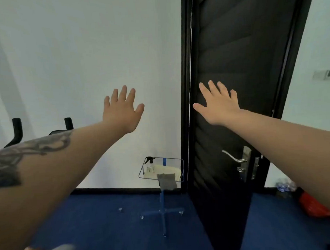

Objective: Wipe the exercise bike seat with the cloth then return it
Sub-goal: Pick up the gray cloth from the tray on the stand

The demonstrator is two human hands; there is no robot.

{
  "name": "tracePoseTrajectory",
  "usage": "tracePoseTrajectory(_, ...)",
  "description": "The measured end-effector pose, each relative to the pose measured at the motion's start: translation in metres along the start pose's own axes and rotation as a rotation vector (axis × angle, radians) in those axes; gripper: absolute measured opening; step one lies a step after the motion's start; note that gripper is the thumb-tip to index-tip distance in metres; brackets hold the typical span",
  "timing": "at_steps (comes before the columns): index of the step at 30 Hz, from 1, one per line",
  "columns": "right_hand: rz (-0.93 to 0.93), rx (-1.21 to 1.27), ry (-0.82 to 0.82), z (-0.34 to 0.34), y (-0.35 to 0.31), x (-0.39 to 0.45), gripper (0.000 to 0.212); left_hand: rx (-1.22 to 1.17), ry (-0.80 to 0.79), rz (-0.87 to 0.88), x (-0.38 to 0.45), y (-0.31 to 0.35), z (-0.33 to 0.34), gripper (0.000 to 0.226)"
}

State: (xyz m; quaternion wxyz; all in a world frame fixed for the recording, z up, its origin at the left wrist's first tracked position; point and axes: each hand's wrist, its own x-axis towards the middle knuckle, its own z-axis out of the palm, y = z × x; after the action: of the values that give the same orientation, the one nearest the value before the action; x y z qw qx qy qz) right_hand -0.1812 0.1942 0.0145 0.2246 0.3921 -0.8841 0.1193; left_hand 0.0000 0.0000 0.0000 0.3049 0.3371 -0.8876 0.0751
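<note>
Both my arms are stretched forward at chest height with the fingers spread and nothing in them. My left hand [122,109] is in front of the white wall, my right hand [218,103] in front of the black door. A grey cloth [167,181] hangs over the front rim of a wire basket [143,170] on a blue wheeled stand, well below and between my hands. A spray bottle [150,163] stands in the basket. Black handlebars of the exercise bike [17,129] show at the far left behind my left forearm; its seat is hidden.
The black door [243,64] with a metal handle [235,157] stands open at the right. Blue carpet [108,221] covers the floor. The stand's cross base [163,212] rests near the door. Water bottles [285,185] and a red bag [313,205] lie at the right.
</note>
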Motion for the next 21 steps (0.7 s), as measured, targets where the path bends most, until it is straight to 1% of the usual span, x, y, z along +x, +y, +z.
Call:
tracePoseTrajectory(5, 0.000, -0.041, -0.023, 0.027, 0.025, 0.057, 0.069, 0.038, 0.008, -0.043, 0.052, 0.017, 0.036, 0.062)
tracePoseTrajectory(9, -0.027, -0.029, -0.064, 0.056, 0.029, 0.097, 0.070, 0.044, -0.026, -0.019, 0.083, 0.027, 0.068, 0.062)
tracePoseTrajectory(13, -0.045, -0.016, -0.083, 0.092, 0.026, 0.139, 0.069, 0.057, -0.028, -0.035, 0.119, 0.021, 0.106, 0.062)
tracePoseTrajectory(16, -0.044, 0.004, -0.109, 0.128, 0.021, 0.168, 0.069, 0.039, -0.059, -0.034, 0.145, 0.014, 0.144, 0.063)
tracePoseTrajectory(21, -0.032, 0.003, -0.204, 0.208, 0.008, 0.218, 0.069, 0.045, -0.132, 0.008, 0.187, -0.011, 0.222, 0.063)
